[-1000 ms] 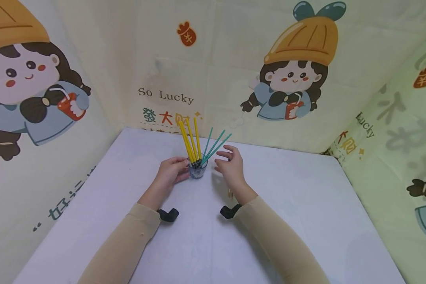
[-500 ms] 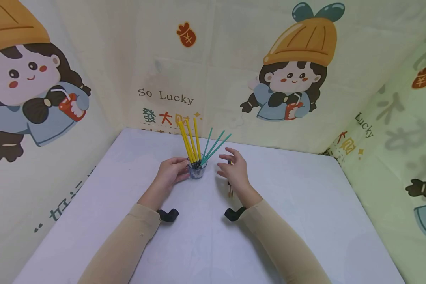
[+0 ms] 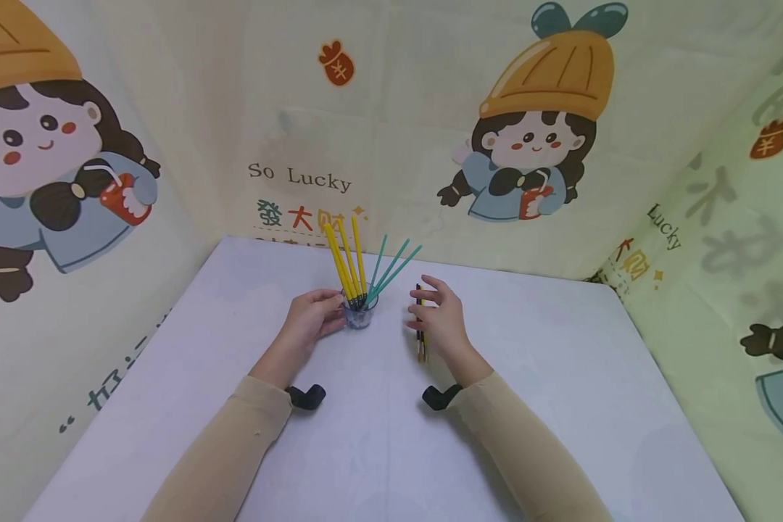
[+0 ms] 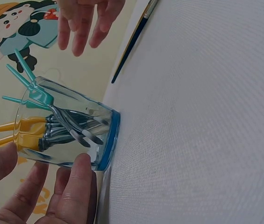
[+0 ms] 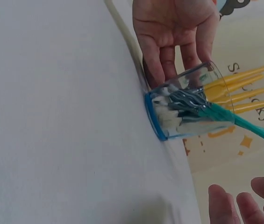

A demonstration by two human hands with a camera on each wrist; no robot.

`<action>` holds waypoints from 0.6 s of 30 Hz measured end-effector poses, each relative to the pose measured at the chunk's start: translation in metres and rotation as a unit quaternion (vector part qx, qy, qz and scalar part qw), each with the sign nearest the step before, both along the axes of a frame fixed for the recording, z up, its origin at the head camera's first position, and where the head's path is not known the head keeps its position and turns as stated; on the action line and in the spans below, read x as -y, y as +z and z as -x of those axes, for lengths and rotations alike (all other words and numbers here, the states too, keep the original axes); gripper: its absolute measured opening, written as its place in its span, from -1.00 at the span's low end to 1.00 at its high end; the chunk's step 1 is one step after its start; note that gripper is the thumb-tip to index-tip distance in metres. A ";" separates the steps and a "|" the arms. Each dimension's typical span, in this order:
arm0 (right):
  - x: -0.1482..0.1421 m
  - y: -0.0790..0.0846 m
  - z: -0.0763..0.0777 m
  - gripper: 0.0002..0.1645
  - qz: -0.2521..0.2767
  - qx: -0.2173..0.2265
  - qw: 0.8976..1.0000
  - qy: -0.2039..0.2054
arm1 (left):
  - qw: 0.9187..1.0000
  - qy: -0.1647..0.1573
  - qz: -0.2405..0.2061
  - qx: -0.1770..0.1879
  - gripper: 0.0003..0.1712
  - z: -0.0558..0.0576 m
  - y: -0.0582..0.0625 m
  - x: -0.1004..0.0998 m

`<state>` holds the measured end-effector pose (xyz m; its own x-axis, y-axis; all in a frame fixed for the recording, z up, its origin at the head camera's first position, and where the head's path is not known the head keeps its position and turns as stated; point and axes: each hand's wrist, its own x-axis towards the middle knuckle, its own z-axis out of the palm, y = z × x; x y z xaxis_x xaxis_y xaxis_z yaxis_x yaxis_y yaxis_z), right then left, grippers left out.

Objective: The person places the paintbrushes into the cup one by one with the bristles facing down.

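Note:
A clear glass (image 3: 359, 317) with a blue base stands on the table, holding several yellow-handled paintbrushes (image 3: 352, 272) and several teal-handled paintbrushes (image 3: 391, 270), bristles down. My left hand (image 3: 309, 319) is at its left side; in the left wrist view the thumb is near the rim and the fingertips (image 4: 78, 175) lie along the wall. To the right of the glass, my right hand (image 3: 440, 315) holds nothing, its fingers spread and slightly bent. Dark-handled paintbrushes (image 3: 420, 341) lie on the table under and beside it, partly hidden by the fingers; one dark paintbrush (image 4: 134, 39) shows in the left wrist view.
The white table (image 3: 378, 449) ends at a cloth backdrop (image 3: 404, 130) printed with cartoon figures and lettering. More of this cloth hangs on the left and right sides. Black wrist mounts (image 3: 308, 396) sit at both sleeve cuffs.
My right hand has moved right, away from the glass, uncovering more of the dark paintbrushes on the table. The left hand stays at the glass.

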<state>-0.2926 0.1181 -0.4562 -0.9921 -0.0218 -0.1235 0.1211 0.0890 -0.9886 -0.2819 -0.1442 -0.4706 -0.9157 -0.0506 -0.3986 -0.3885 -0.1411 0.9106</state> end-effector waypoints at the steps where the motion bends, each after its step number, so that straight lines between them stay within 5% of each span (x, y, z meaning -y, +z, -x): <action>1: -0.001 0.000 0.000 -0.19 -0.004 0.000 1.000 0.000 | 1.000 0.000 0.001 0.001 -0.59 0.000 0.000 0.000; 18: -0.023 -0.005 0.007 -0.12 -0.066 0.030 0.997 -0.008 | 1.000 -0.005 0.009 -0.002 -0.61 -0.001 0.003 -0.001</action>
